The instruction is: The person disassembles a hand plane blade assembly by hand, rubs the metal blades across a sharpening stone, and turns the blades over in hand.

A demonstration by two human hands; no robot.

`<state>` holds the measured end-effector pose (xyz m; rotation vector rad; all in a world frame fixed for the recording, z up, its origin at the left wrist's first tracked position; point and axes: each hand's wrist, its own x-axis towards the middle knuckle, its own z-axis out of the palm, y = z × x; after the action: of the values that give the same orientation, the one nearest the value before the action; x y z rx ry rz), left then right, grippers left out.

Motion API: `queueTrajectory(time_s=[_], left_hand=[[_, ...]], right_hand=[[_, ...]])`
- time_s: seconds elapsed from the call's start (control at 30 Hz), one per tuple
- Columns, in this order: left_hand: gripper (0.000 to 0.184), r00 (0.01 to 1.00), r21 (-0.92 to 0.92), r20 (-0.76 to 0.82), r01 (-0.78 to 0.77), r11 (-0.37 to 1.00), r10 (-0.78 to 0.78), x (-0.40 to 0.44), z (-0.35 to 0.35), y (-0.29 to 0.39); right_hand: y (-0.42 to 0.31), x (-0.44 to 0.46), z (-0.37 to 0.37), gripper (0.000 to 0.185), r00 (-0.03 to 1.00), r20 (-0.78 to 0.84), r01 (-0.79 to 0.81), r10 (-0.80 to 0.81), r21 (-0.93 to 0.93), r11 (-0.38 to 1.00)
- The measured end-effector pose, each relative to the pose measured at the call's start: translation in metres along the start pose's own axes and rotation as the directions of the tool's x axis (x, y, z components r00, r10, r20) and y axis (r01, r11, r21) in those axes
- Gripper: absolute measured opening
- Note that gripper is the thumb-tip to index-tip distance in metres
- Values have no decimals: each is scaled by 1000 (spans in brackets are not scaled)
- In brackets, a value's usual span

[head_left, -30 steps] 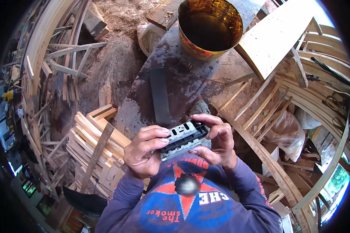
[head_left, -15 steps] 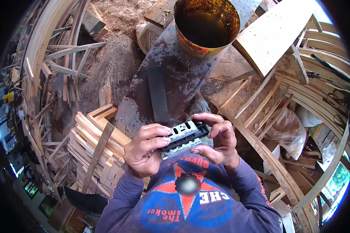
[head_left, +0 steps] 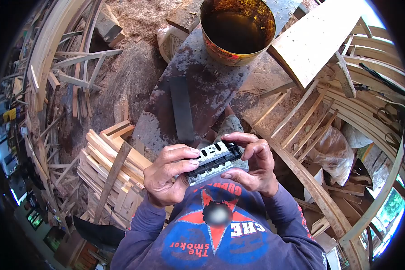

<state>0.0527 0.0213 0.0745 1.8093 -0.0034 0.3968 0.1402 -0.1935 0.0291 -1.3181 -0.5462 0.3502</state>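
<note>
Between my hands, just above my shirt front, is a slotted silver-and-black metal holder (head_left: 211, 162). Its two pale, notched metal strips run along a dark middle. My left hand (head_left: 167, 173) grips the left end, fingertips on the upper strip. At the other end, my right hand (head_left: 256, 164) pinches it, with the thumb below and the fingers over the far corner. Whatever sits inside the dark middle is too small to make out. A dark grey sharpening stone (head_left: 181, 108), long and flat, lies on the stained bench board (head_left: 150, 119) beyond my hands.
A bucket (head_left: 238, 58) with dark liquid stands on the board's far part. Stacked wood strips (head_left: 112, 157) lie at left. A pale plank (head_left: 319, 40) juts in at upper right, above wooden slats (head_left: 310, 121) and a plastic bag (head_left: 335, 155). Shavings (head_left: 139, 22) cover the ground.
The metal holder is tipped very slightly in my hands, and its dark middle shows a little differently. My grip is the same; the view has shifted slightly.
</note>
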Motion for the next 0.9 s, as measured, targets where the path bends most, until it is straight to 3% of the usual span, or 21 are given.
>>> queueTrajectory(time_s=[0.33,0.37,0.43,0.53,0.77,0.9], left_hand=[[28,999,-6,32,23,1000,-22,-2,-3,-1],[35,999,-9,35,20,1000,-20,-2,-4,-2],[41,999,-12,37,18,1000,-18,-3,-7,-4],[41,998,-12,56,16,1000,-15,-4,-11,-7],[38,994,-4,110,0,1000,0,-5,-21,-7],[37,996,-9,92,4,1000,-3,-6,-24,-7]], right_hand=[[0,-5,0,55,999,-9,-48,48,-8,999],[-1,-5,0,55,999,-9,-48,48,-8,999],[-3,-5,0,51,994,-22,-104,109,164,981],[-10,-1,2,43,973,-60,-205,223,226,952],[-11,11,-5,29,985,99,-129,141,-114,985],[-9,10,3,27,980,68,-189,189,-1,982]])
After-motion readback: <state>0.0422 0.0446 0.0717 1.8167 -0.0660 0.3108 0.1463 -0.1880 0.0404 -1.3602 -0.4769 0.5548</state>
